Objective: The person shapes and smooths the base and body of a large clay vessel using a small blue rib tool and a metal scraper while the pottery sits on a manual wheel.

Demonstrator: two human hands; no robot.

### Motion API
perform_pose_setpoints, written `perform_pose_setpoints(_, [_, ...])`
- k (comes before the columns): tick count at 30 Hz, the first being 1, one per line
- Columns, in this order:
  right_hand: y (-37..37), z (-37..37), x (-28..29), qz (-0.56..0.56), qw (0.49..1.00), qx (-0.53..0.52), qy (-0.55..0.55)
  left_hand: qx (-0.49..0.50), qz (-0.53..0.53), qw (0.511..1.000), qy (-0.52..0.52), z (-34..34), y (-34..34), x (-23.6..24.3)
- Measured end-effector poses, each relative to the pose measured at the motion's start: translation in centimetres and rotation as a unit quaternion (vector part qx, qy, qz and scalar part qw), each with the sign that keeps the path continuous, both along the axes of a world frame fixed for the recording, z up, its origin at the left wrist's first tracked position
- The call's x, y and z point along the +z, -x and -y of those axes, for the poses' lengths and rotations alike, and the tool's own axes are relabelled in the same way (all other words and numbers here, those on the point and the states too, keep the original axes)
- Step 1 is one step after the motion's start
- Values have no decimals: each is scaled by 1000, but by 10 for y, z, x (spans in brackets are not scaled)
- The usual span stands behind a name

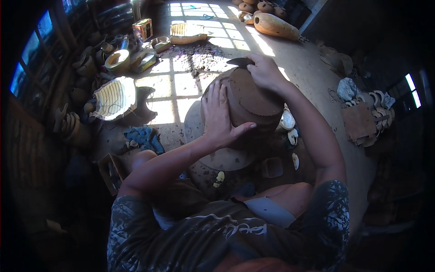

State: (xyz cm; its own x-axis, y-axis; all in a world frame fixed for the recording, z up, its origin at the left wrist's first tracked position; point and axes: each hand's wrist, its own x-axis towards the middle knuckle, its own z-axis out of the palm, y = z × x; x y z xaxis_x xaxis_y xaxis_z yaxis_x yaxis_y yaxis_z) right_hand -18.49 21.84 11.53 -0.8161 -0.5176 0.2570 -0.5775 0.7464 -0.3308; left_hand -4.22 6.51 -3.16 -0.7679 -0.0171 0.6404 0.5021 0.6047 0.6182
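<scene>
A large brown clay pot (258, 97) stands in front of me on a pale round board (226, 159), with loose crumbs around its base. My left hand (218, 113) lies on the pot's near left side, its fingers stretched up the wall and its thumb pointing right. At the far edge of the pot's top, my right hand (264, 72) is closed on a dark, curved, blade-like tool (238, 62). The tool's pointed end sticks out to the left over the far rim. A curved line runs across the pot's top surface.
White shell-like pieces (287, 120) and a small see-through tub (272, 167) lie near the pot's right side. A blue cloth (144, 137) and a ribbed curved form (115, 97) are to the left. Farther off are a long clay vessel (274, 26) and a stacked pile (360, 120).
</scene>
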Motion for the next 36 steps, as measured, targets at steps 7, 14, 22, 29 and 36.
perform_pose_setpoints(7, [-61, -13, 5, 41, 992, 121, 9, -39, -22, 999, 22, 16, 13, -6])
perform_pose_setpoints(14, [-66, -23, 16, 80, 987, 139, 11, -46, -8, 997, 54, 32, 21, -1])
perform_pose_setpoints(22, [-18, 19, 4, 77, 995, 62, 32, -26, -5, 1000, 7, 8, 10, -1])
perform_pose_setpoints(29, [-90, -16, 12, 92, 976, 195, -22, -123, -10, 992, 13, 39, 28, -4])
perform_pose_setpoints(36, [0, -27, -2, -50, 998, 25, 35, -50, -10, 998, 23, 10, 11, 18])
